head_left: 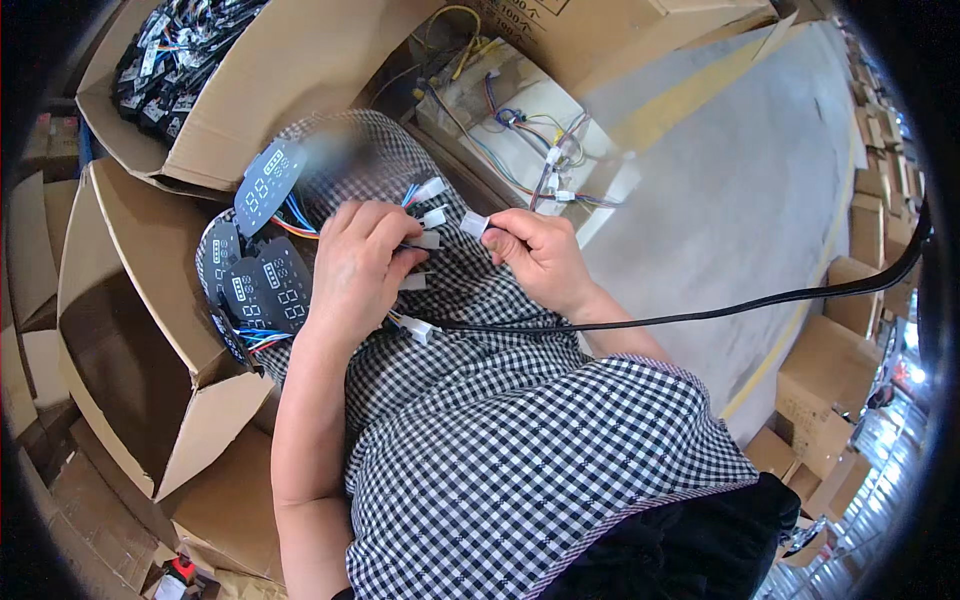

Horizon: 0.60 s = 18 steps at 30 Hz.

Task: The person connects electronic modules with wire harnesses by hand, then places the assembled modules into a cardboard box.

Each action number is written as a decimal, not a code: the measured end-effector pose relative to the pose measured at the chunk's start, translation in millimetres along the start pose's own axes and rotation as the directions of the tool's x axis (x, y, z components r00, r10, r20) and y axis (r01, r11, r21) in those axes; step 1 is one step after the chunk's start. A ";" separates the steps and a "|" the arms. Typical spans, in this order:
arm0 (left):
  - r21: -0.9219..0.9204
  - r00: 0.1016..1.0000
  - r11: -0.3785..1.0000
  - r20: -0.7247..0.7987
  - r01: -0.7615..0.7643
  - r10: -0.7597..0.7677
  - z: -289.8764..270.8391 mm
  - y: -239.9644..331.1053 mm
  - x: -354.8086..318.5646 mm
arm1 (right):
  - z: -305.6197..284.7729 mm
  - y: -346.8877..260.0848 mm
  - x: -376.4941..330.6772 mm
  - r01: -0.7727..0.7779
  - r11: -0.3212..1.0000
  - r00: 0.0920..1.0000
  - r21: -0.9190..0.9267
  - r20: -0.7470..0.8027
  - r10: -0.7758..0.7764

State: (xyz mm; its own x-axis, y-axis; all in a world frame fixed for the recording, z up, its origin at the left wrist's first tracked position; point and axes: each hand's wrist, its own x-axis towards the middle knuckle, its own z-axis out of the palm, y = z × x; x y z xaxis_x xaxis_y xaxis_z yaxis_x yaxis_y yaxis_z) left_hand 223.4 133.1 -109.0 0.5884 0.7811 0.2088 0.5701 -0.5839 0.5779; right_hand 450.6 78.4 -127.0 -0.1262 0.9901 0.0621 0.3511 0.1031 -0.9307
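Observation:
My right hand (pixel 545 258) pinches a white plug connector (pixel 474 225) between thumb and fingers, above the checked cloth over my lap. Close by on its left, my left hand (pixel 362 255) has its fingers closed around a white wire connector (pixel 427 240) with dark wires. More white connectors lie around those fingers, one above (pixel 430 189) and another below (pixel 418 331). Several dark display panels rest on my lap left of the hand, including an upper panel (pixel 268 190) and a lower one (pixel 275 292). Blue, red and yellow wires run from them, partly hidden under my left hand.
A cardboard box (pixel 215 95) at upper left holds many black wired parts (pixel 180 65). Below it stands an open box (pixel 120 350). A white board with coloured wires (pixel 545 110) lies ahead. A black cable (pixel 750 302) crosses from the right, over my right forearm's area.

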 end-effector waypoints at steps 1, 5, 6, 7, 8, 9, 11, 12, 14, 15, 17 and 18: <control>0.001 1.000 1.000 -0.011 0.027 -0.027 0.2 1.3 0.7 | -0.7 -1.0 1.3 0.048 0.998 0.999 -0.047 -0.007 -0.049; -0.083 0.987 0.989 -0.092 0.124 -0.132 -2.0 8.8 2.9 | -0.5 3.2 6.1 0.173 0.974 0.984 -0.148 -0.011 -0.177; -0.081 0.987 0.989 -0.093 0.123 -0.130 -4.0 9.3 2.7 | -0.3 2.0 7.5 0.175 0.971 0.983 -0.161 -0.021 -0.181; -0.135 0.982 0.984 -0.135 0.117 -0.135 -6.2 9.5 1.6 | -0.1 1.0 9.2 0.178 0.969 0.982 -0.172 -0.029 -0.186; -0.189 0.974 0.976 -0.177 0.108 -0.141 -7.8 9.5 0.9 | 0.2 -0.1 11.6 0.183 0.968 0.981 -0.170 -0.028 -0.190; -0.194 0.974 0.975 -0.175 0.111 -0.145 -8.9 9.4 0.6 | 0.4 -1.8 14.3 0.237 0.949 0.970 -0.209 -0.012 -0.245; -0.203 0.974 0.973 -0.172 0.113 -0.149 -9.5 9.0 -1.5 | 2.2 -7.9 20.4 0.302 0.924 0.951 -0.236 0.011 -0.308; -0.219 0.975 0.969 -0.164 0.113 -0.151 -9.1 8.9 -3.1 | 0.8 -11.9 22.5 0.314 0.907 0.949 -0.280 0.069 -0.308; -0.218 0.973 0.969 -0.171 0.113 -0.152 -10.2 5.2 -5.9 | -2.2 -18.2 27.2 0.343 0.886 0.939 -0.312 0.132 -0.317; -0.225 0.979 0.970 -0.159 0.094 -0.131 -10.4 3.3 -8.5 | -5.1 -19.7 29.5 0.330 0.905 0.938 -0.267 0.199 -0.283; -0.255 0.979 0.965 -0.173 0.065 -0.112 -9.6 5.3 -8.5 | -3.6 -22.3 29.4 0.220 0.959 0.959 -0.178 0.222 -0.178; -0.240 0.976 0.969 -0.190 0.058 -0.105 -9.4 7.2 -8.1 | 0.7 -22.9 27.6 0.228 0.958 0.956 -0.173 0.226 -0.187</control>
State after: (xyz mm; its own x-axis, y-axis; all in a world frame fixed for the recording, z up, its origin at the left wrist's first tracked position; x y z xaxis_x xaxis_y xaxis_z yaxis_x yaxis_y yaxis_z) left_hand 217.3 124.7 -99.1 0.4057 0.8658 0.2929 0.4491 -0.4680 0.7611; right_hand 438.5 103.3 -104.2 -0.3955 0.9059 0.1517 0.4678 0.3408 -0.8155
